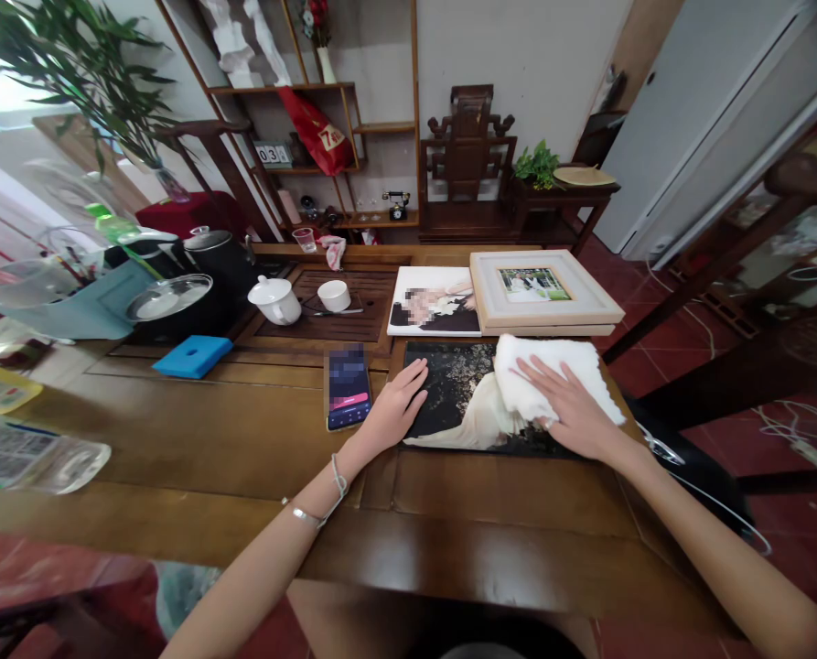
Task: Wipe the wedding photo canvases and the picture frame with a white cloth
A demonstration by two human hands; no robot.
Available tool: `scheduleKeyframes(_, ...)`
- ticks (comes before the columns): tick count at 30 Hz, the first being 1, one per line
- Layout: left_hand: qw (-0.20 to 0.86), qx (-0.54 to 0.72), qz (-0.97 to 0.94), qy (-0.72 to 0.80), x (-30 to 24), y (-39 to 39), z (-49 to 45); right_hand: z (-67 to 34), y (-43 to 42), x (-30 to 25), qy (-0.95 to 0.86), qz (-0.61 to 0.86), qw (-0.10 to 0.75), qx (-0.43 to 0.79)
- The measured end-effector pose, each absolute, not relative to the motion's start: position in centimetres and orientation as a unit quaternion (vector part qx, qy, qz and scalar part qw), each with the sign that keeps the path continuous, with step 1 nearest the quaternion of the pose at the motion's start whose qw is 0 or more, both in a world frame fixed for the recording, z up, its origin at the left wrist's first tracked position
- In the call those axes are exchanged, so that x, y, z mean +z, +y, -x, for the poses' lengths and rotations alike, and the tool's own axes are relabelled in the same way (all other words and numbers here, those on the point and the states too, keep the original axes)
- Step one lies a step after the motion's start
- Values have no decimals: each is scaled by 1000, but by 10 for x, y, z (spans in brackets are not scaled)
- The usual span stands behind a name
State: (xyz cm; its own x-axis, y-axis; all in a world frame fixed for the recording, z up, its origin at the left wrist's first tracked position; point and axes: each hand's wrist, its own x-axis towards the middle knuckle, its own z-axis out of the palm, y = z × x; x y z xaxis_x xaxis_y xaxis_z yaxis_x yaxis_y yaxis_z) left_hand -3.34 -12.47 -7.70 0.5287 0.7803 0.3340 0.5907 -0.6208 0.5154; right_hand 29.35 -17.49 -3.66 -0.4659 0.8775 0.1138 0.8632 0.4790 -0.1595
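Note:
A dark photo panel (449, 389) lies flat on the wooden table (243, 430) in front of me. My left hand (398, 407) rests open on the panel's left edge, fingers spread flat. My right hand (567, 410) lies flat, fingers stretched, on a folded white towel (552, 366) that covers the panel's right part. A phone (348, 386) with a lit screen lies just left of my left hand.
Behind the panel lie another photo print (435, 302) and a stack of pale picture frames (542, 291). A tea tray holds a white teapot (275, 300) and cup (334, 295). A blue sponge (193, 355), pots and clear containers stand at the left. White cables run off the table's right edge.

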Motion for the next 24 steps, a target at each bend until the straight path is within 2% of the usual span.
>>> scheduleKeyframes(4,164,280,-858,397,-77,-125,33,-282,-164,-39,-837,541,82,4)
scheduleKeyframes(7,159,287,-858,395,-78,-125,33,-259,-199,-38,-848,524,76,-18)
scheduleKeyframes(13,159,288,-858,394,-78,-126,32,-228,-262,-31,-891,452,39,21)
scheduleKeyframes(24,161,283,-860,392,-77,-125,32,-271,-173,-42,-817,572,75,-21)
